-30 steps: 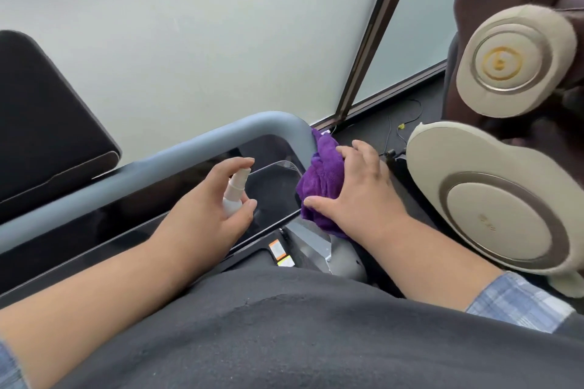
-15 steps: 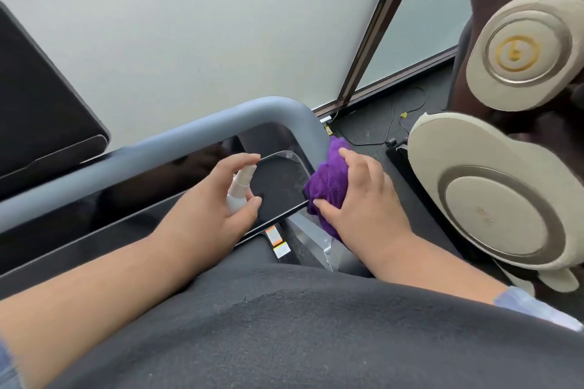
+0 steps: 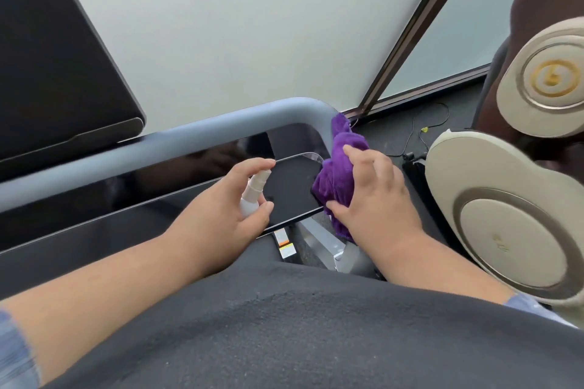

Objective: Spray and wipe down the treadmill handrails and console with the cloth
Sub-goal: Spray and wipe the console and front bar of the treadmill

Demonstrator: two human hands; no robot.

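The grey treadmill handrail (image 3: 164, 142) runs across the view and bends down at its right corner. Below it lies the glossy black console (image 3: 126, 199). My left hand (image 3: 221, 215) grips a small white spray bottle (image 3: 254, 191), index finger on its top, nozzle over the console's right end. My right hand (image 3: 376, 196) presses a purple cloth (image 3: 339, 167) against the right side rail, just below the corner bend. Part of the cloth is hidden under my fingers.
A black screen (image 3: 60, 73) stands at the left behind the handrail. A beige and brown massage chair (image 3: 512, 224) sits close on the right. Cables (image 3: 417, 133) lie on the dark floor by the frosted window. My dark shirt fills the lower view.
My right hand and the cloth slid down the side rail from the corner, then back up toward it. My left hand has kept the bottle over the console.
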